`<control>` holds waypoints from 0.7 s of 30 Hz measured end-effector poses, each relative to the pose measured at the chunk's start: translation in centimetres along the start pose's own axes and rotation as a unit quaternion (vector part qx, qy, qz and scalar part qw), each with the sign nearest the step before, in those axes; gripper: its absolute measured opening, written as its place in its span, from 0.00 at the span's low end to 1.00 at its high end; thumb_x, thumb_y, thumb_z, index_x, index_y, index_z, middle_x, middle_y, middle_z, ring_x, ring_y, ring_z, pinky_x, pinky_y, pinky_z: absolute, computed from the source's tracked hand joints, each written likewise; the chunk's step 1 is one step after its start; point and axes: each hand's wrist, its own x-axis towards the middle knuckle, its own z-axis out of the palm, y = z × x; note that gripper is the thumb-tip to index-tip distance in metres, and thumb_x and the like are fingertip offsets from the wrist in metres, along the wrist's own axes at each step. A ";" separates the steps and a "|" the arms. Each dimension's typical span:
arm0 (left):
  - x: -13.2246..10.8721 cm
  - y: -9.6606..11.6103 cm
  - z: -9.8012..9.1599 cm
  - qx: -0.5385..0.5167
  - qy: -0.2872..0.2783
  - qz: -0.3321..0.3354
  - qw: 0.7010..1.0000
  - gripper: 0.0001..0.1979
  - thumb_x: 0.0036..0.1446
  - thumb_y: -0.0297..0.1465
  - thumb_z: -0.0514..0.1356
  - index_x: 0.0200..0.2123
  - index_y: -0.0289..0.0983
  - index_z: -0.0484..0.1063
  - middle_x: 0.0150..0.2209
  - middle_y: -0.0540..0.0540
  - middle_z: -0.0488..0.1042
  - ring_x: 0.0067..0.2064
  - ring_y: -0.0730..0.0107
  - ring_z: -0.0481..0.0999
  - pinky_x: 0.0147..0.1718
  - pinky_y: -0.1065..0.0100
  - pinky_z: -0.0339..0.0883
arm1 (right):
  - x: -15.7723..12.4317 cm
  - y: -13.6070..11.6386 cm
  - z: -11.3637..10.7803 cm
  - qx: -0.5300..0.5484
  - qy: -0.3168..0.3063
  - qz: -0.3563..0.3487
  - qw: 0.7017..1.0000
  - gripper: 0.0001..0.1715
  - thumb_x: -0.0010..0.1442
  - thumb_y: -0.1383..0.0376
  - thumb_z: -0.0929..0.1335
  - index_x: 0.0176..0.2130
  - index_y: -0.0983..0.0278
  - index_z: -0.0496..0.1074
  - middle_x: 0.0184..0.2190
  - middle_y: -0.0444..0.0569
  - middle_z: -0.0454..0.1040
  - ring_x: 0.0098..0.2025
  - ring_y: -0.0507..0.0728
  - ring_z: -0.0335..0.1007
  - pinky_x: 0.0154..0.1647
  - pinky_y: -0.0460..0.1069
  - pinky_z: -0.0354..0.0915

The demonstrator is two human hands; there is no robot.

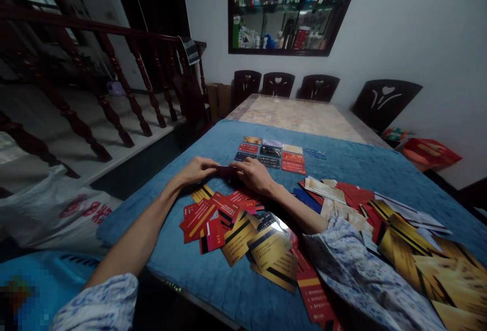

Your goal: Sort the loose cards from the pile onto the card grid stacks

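Between my two hands a dark card (227, 170) is held low over the blue cloth, seen nearly edge-on. The fingers of my left hand (198, 170) pinch its left end. My right hand (254, 173) grips its right end, its fingers partly covering it. Just beyond, flat cards lie in rough rows, among them a black card (270, 151) and a red card (293, 167). Nearer to me, below my hands, spreads a loose pile of red cards (201, 218) and gold cards (272, 252), several showing dark stripes. My right forearm crosses over part of this pile.
The blue cloth (182, 270) covers the near part of a stone-topped table (289, 115). Right of my forearm lies a heap of gold envelopes (403, 234) and papers. Dark chairs (318, 87) stand at the far end. A white plastic bag (64, 209) is at the left.
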 end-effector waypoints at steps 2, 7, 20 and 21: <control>0.1 -0.2 0.2 0.000 0.007 0.001 1.000 0.20 0.56 0.40 0.59 0.44 0.34 0.82 0.42 0.43 0.84 0.44 0.59 0.80 0.49 0.63 0.72 | 0.0 0.0 0.1 0.000 -0.005 0.000 1.000 0.23 0.67 0.70 0.65 0.59 0.61 0.73 0.46 0.53 0.81 0.46 0.61 0.69 0.47 0.53 0.63; 0.3 -0.5 0.6 0.006 0.023 0.010 1.000 0.19 0.55 0.38 0.59 0.45 0.35 0.82 0.45 0.44 0.84 0.47 0.57 0.81 0.53 0.60 0.72 | 0.0 0.2 0.4 -0.009 -0.014 0.005 1.000 0.25 0.66 0.70 0.65 0.61 0.61 0.70 0.47 0.53 0.81 0.47 0.62 0.69 0.47 0.54 0.63; 0.4 -1.6 1.7 0.042 0.023 0.064 0.997 0.25 0.55 0.29 0.58 0.56 0.36 0.76 0.55 0.42 0.79 0.56 0.58 0.78 0.62 0.56 0.67 | -0.1 -0.1 0.9 -0.018 -0.036 0.019 0.999 0.33 0.63 0.71 0.66 0.66 0.63 0.63 0.52 0.55 0.78 0.50 0.62 0.70 0.50 0.55 0.61; 0.5 -1.6 1.7 0.047 0.021 0.067 0.996 0.25 0.55 0.28 0.58 0.57 0.36 0.75 0.56 0.42 0.79 0.57 0.58 0.78 0.62 0.55 0.66 | -0.1 0.0 1.0 -0.017 -0.033 0.018 0.999 0.34 0.63 0.71 0.65 0.66 0.63 0.62 0.52 0.56 0.78 0.50 0.62 0.70 0.50 0.55 0.61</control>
